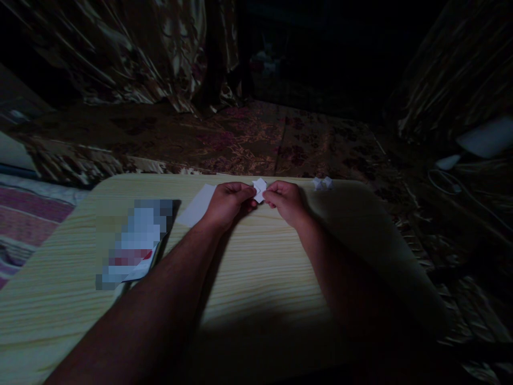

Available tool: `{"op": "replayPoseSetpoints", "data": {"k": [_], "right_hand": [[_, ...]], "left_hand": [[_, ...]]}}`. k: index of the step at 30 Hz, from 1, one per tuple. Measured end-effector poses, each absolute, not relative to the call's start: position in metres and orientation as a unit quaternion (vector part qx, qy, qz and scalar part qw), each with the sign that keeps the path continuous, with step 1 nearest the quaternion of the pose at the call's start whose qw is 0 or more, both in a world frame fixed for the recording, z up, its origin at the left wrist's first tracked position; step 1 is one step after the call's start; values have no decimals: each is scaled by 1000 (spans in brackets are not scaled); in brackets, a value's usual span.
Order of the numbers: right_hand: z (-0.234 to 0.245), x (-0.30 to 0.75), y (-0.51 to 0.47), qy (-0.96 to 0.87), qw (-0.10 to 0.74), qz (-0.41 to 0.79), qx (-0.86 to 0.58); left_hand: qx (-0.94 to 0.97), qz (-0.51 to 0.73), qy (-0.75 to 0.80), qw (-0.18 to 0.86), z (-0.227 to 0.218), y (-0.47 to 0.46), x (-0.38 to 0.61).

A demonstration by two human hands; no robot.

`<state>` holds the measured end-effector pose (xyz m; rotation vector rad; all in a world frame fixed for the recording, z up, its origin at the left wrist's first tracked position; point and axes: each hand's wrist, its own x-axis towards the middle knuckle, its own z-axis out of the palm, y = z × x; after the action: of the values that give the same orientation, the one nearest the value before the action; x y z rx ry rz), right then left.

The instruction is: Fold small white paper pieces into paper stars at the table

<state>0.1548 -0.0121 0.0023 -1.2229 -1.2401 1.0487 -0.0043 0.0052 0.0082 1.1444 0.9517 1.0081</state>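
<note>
Between my two hands is a small piece of folded white paper, held just above the far part of the table. My left hand pinches its left side between thumb and fingers. On the right side, the fingertips of my right hand grip it too. A flat sheet of white paper lies on the table beside my left hand, partly covered by it. Two small folded white paper shapes sit together near the table's far edge, to the right of my right hand.
A pale wood-grain table with rounded corners spans the view. At its left lies a blurred-out blue-white item with a dark edge. Behind are a patterned cloth-covered surface and curtains. A white cable lies at the right.
</note>
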Motion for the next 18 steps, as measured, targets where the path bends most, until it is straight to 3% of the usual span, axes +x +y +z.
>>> {"op": "replayPoseSetpoints", "data": {"k": [18], "right_hand": [[-1,159,-10,-518,537,462,-480]], "left_hand": [[486,450,409,628,4,9,-6]]}}
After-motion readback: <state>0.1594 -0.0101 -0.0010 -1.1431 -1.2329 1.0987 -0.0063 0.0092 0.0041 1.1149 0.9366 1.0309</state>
